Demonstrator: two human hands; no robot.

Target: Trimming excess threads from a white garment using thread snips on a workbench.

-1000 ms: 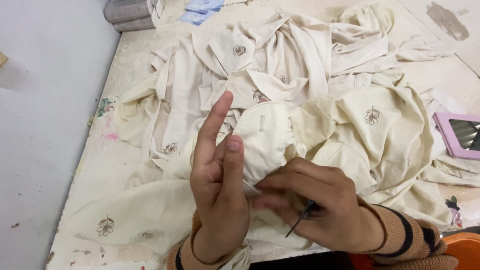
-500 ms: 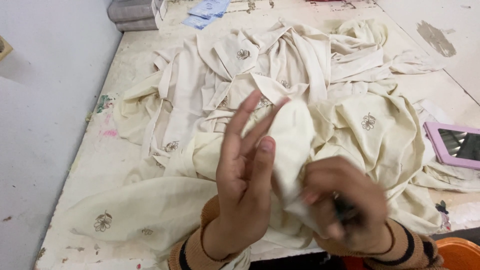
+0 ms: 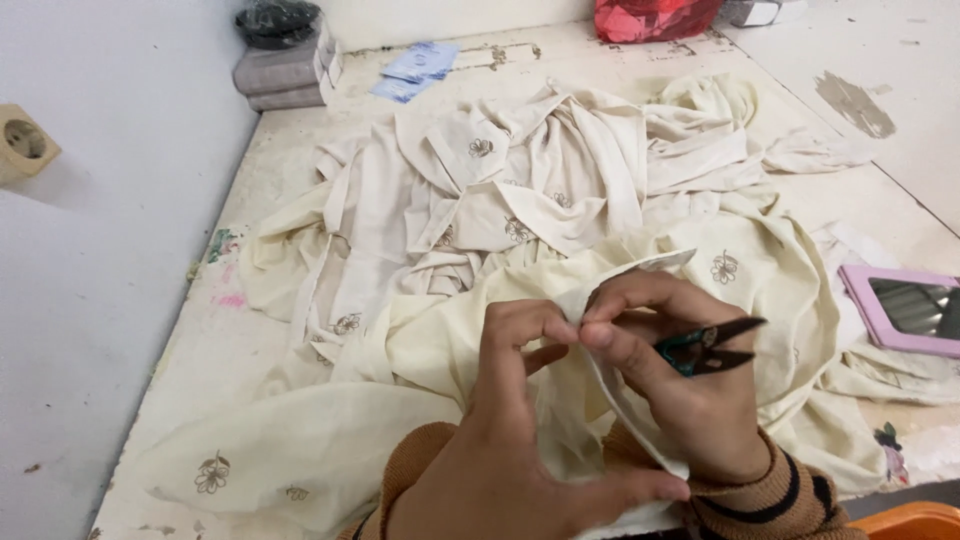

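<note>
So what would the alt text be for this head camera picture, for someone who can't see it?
Two hands pinch a cream fabric edge between them: the left hand grips it, and the right hand also holds small dark thread snips. A heap of cream embroidered garments covers the worn table, with a pink-framed mirror at right.

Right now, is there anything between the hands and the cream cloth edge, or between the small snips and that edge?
Nothing visible. The left hand and right hand both pinch the cream cloth edge directly. The snips lie in the right hand, blades pointing right, away from the pinched edge.
</note>
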